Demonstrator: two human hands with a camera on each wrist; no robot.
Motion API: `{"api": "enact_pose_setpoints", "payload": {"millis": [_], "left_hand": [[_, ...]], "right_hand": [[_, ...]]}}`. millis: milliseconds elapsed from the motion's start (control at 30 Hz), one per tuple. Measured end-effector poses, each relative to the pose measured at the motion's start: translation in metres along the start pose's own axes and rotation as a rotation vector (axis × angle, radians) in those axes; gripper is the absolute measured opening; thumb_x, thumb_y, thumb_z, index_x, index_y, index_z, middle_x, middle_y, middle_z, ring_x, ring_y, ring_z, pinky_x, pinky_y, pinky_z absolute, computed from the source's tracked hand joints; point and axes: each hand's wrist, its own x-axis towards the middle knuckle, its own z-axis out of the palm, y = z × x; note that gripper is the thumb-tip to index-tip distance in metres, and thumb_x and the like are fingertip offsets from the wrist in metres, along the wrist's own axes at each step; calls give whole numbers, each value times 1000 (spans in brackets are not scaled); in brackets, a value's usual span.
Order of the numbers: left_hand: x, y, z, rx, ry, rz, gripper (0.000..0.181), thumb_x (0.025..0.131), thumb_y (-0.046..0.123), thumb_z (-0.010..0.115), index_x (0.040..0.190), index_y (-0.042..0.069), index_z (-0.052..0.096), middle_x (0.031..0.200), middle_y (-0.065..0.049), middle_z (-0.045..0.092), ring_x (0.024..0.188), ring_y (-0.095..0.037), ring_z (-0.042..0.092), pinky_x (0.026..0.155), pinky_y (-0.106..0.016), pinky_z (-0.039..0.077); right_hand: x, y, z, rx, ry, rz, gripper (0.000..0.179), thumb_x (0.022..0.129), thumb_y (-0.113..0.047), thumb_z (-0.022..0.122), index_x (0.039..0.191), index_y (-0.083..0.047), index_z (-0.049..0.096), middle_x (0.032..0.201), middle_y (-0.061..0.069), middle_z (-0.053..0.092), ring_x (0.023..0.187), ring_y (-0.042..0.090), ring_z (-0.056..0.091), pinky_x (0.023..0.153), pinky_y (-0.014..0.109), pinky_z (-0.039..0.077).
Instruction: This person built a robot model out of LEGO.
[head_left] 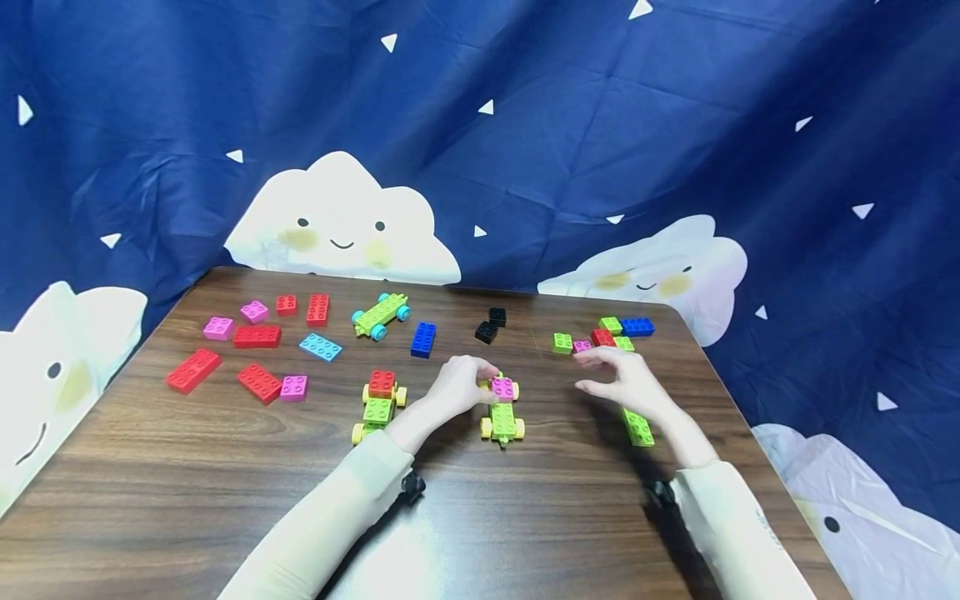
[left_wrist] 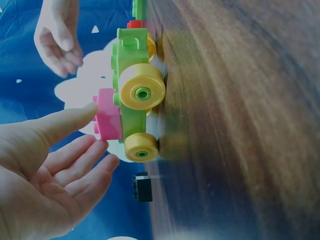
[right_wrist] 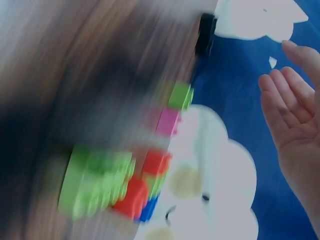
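Observation:
My left hand [head_left: 459, 385] has thumb and fingers at either side of a pink brick [head_left: 503, 389], pinching it. That brick sits on the far end of a green toy car base [head_left: 502, 421] with yellow wheels, which stands on the table. In the left wrist view, the thumb tip is right at the studs of the pink brick [left_wrist: 109, 114]. My right hand [head_left: 626, 382] hovers over the right side with fingers relaxed and apart, holding nothing. Near it are a pink brick [head_left: 582, 347], a red brick [head_left: 602, 337] and a long green brick [head_left: 638, 427], partly hidden by the hand.
Left of my left hand stands another yellow-wheeled car with a red brick [head_left: 382, 383] and a green brick [head_left: 378, 410]. A blue-wheeled base [head_left: 381, 315], a blue brick [head_left: 423, 340] and black bricks [head_left: 486, 332] lie farther back. Several red, pink and light blue bricks spread across the left.

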Motion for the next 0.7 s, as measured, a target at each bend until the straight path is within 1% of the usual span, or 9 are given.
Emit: {"api": "enact_pose_setpoints", "payload": {"millis": [67,167,233,333,433,500,600,700], "left_hand": [[0,-1,0,1,9,7,38,79,18,82,113,5,71,113,-8,73,108,-23,67,93,-37,52],[1,-2,-1,5,21,15,37,78,17,82,112,6,72,112,-8,73,107,-23,68,93,-37,52],[2,-2,-1,3,20,6,37,78,16,82,112,6,72,112,-7,73,106,-23,68,93,-37,52],[2,-2,-1,-6,4,-11,38,78,16,82,113,6,71,113,-7,73,107,-22,68,94,-37,52],[2,-2,-1,-11,-10,-21,38,79,16,82,114,6,71,114,-7,73,108,-22,67,94,-37,52],[2,-2,-1,-11,-13,-26,37,79,16,82,114,6,71,114,-7,73,107,-22,67,93,-37,52],[3,-2,0,-16,-9,-34,37,79,16,82,113,6,71,113,-7,73,107,-22,67,93,-36,52],[3,-2,0,-21,-8,-40,37,79,16,82,113,6,71,113,-7,73,107,-21,67,93,-36,52]], "right_hand": [[-8,9,-10,-40,17,14,41,77,-14,82,114,-2,69,105,14,72,98,31,67,84,41,53],[-20,22,-23,-77,26,40,44,77,-17,83,116,-4,68,105,14,72,99,28,67,82,25,51],[-28,31,-29,-81,28,58,45,76,-17,84,116,-4,68,106,13,72,99,26,66,83,17,47],[-39,42,-36,-71,23,67,47,74,-15,85,116,-4,68,107,15,72,99,19,66,85,8,43],[-49,52,-39,-68,0,75,49,73,-13,85,117,-1,67,109,17,71,99,5,64,86,6,42],[-55,58,-40,-72,-26,88,50,74,-13,85,118,1,66,111,19,70,101,-4,59,87,9,42],[-61,66,-40,-68,-74,104,51,74,-14,85,119,2,66,113,19,70,103,-6,57,88,13,44],[-65,71,-41,-49,-125,108,54,73,-15,85,119,3,65,114,20,70,106,-3,59,89,12,44]]}}
